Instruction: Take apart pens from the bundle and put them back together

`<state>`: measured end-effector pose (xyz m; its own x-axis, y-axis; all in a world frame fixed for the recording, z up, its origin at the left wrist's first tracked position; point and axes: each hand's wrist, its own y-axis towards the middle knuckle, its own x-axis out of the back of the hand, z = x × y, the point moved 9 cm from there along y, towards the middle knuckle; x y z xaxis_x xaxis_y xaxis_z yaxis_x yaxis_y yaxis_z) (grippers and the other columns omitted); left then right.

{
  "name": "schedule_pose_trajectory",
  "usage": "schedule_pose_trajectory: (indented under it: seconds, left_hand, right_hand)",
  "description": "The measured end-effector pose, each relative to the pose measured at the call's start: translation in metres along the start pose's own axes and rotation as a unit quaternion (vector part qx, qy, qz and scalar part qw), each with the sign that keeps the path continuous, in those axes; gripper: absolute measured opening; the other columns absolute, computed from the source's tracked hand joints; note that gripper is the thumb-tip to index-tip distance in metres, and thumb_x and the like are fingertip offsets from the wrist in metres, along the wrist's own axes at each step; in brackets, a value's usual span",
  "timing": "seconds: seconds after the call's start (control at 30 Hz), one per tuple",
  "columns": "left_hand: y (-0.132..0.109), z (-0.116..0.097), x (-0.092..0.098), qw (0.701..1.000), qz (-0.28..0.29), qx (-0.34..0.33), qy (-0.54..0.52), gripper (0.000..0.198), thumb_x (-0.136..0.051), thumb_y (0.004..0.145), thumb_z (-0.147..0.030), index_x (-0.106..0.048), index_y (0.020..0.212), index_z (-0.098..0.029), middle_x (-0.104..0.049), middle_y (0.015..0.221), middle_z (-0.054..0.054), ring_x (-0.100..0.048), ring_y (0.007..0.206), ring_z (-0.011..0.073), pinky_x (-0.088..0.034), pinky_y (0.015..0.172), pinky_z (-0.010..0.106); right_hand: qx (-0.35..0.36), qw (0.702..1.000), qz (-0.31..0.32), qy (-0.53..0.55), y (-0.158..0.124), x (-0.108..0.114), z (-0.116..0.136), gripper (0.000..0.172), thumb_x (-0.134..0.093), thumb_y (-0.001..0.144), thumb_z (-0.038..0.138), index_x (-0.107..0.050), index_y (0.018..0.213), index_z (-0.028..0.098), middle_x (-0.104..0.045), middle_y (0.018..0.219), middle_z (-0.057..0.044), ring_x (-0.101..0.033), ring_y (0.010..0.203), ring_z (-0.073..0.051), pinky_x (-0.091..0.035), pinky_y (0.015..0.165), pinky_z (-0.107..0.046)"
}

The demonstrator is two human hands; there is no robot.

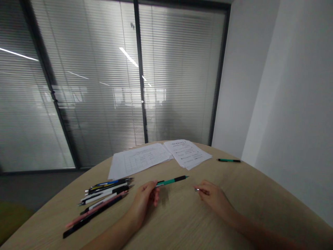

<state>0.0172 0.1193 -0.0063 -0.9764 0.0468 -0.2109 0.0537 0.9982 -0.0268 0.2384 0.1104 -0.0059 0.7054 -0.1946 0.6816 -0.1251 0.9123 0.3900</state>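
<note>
Between the thumb and fingers of my left hand (148, 195) is a green pen (170, 181) with a black grip, its tip pointing right and slightly up, held above the table. My right hand (212, 194) is closed in a pinch to the right of the pen tip. From its fingertips sticks out a small silvery piece (197, 190), too small to name. The two hands are apart. To the left of my left hand lie several pens, among them a white pen (104, 194), a pink pen (96, 210) and a black pen (91, 217).
The round wooden table (182, 222) carries printed sheets (140, 159) and more printed pages (187, 154) at its far side. Another green and black pen (229, 160) lies at the far right. Behind stand glass panels with blinds (182, 76); a pale wall (293, 121) borders the right.
</note>
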Motion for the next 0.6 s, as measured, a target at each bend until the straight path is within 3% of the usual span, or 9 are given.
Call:
schedule_pose_trajectory:
  seconds: [0.23, 0.43, 0.6]
  left_hand:
    - [-0.002, -0.001, -0.002, 1.0, 0.002, 0.002, 0.003, 0.033, -0.062, 0.062, -0.043, -0.054, 0.052, -0.013, -0.049, 0.036, -0.004, -0.04, 0.032, 0.0059, -0.029, 0.037, 0.018]
    - [-0.002, -0.001, -0.003, 1.0, 0.005, 0.001, 0.008, 0.032, -0.06, 0.064, -0.042, -0.053, 0.052, -0.013, -0.049, 0.036, -0.004, -0.04, 0.032, 0.0062, -0.027, 0.036, 0.019]
    - [-0.002, -0.002, -0.005, 1.0, 0.01, 0.0, 0.019, 0.033, -0.061, 0.062, -0.043, -0.053, 0.051, -0.013, -0.048, 0.036, -0.003, -0.04, 0.032, 0.0064, -0.027, 0.036, 0.019]
  right_hand:
    - [-0.044, 0.998, -0.027, -0.025, 0.005, 0.003, -0.022, 0.019, -0.048, 0.067, 0.01, -0.064, 0.073, 0.02, -0.06, 0.068, -0.001, -0.055, 0.061, -0.014, -0.043, 0.059, -0.023]
    - [-0.031, 0.999, 0.015, -0.027, 0.005, -0.004, -0.015, 0.021, -0.046, 0.067, 0.008, -0.064, 0.07, 0.019, -0.06, 0.069, -0.003, -0.054, 0.062, -0.014, -0.042, 0.058, -0.024]
    - [-0.015, 1.0, 0.026, -0.007, 0.006, -0.006, -0.014, 0.026, -0.045, 0.067, 0.008, -0.066, 0.079, 0.019, -0.06, 0.07, -0.003, -0.054, 0.064, -0.015, -0.042, 0.06, -0.025]
